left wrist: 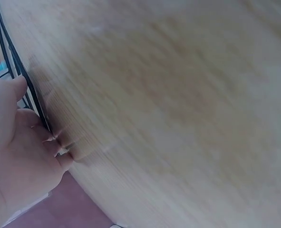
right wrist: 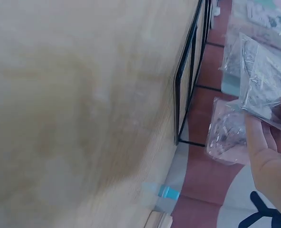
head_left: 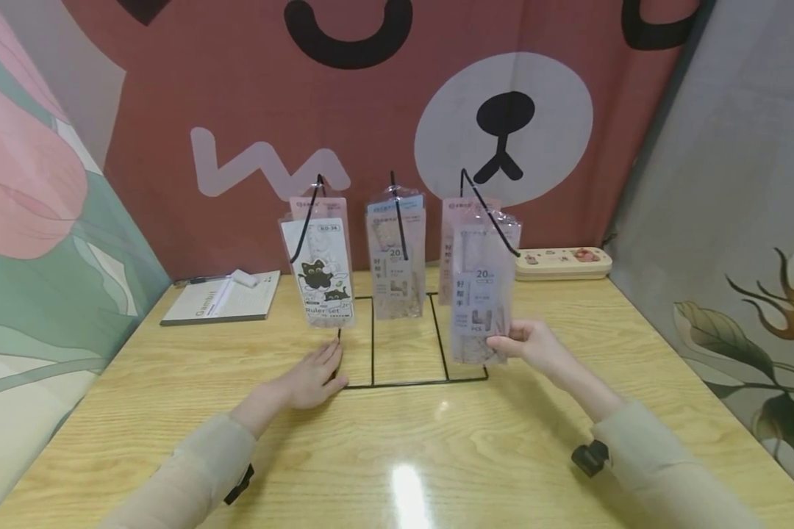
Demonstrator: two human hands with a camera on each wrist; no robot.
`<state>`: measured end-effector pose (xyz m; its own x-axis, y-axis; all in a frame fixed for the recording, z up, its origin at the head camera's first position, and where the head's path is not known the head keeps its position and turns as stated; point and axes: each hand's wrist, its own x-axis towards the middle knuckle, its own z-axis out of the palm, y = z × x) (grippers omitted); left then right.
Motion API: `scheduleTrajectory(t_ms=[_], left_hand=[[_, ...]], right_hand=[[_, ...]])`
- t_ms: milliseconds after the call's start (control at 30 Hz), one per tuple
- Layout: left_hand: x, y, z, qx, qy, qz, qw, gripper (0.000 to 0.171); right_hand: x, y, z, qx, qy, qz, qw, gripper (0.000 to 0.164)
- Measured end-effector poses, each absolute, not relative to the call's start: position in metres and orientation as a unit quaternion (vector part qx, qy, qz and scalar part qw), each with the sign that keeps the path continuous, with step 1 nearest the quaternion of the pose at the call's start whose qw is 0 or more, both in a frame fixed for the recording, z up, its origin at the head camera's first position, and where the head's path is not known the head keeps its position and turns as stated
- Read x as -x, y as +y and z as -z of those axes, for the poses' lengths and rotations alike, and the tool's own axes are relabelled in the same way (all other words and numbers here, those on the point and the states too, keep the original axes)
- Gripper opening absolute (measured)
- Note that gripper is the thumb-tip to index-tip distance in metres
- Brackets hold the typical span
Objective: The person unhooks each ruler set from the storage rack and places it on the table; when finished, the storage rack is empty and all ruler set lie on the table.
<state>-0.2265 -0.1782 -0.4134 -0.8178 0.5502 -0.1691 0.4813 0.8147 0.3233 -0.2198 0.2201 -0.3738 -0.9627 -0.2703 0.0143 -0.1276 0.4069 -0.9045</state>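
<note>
A black wire display rack (head_left: 403, 383) stands on the table with clear ruler set packets hanging from three hooks. My right hand (head_left: 536, 347) pinches the lower right edge of the front ruler set (head_left: 481, 294) on the right-hand hook, thumb in front. Behind it hangs a pinkish packet (head_left: 447, 253), partly hidden. My left hand (head_left: 311, 378) rests on the table at the rack's left side, fingers lying along the base wire. Above that hand hangs a white ruler set (head_left: 320, 275) with black cats. Pink and blue packets (head_left: 397, 264) hang from the middle hook.
At the back left lies a notebook (head_left: 205, 305) with a pen and a small white item (head_left: 243, 278) on it. A cream pencil case (head_left: 562, 266) sits at the back right. Printed cloth (head_left: 304, 110) hangs behind the wooden table (head_left: 344, 455).
</note>
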Motion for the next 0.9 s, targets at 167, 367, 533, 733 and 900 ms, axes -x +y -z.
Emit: scheduleTrajectory(t_ms=[167, 367, 533, 733, 900], left_hand=[[0.226, -0.177, 0.414, -0.277, 0.942, -0.136, 0.130, 0.066], [0.226, -0.178, 0.413, -0.275, 0.942, -0.140, 0.129, 0.066], [0.226, -0.178, 0.411, -0.276, 0.941, -0.144, 0.129, 0.066], [0.227, -0.179, 0.412, -0.273, 0.942, -0.140, 0.136, 0.067], [0.229, -0.178, 0.413, -0.271, 0.942, -0.140, 0.137, 0.068]], right_hand=[[0.193, 0.228, 0.371, 0.126, 0.847, 0.509, 0.081, 0.037], [0.167, 0.237, 0.368, 0.130, 0.850, 0.499, 0.107, 0.037], [0.154, 0.249, 0.366, 0.158, 0.840, 0.503, 0.123, 0.033], [0.142, 0.269, 0.360, 0.203, 0.816, 0.526, 0.126, 0.021], [0.142, 0.295, 0.353, 0.159, 0.838, 0.518, 0.062, 0.019]])
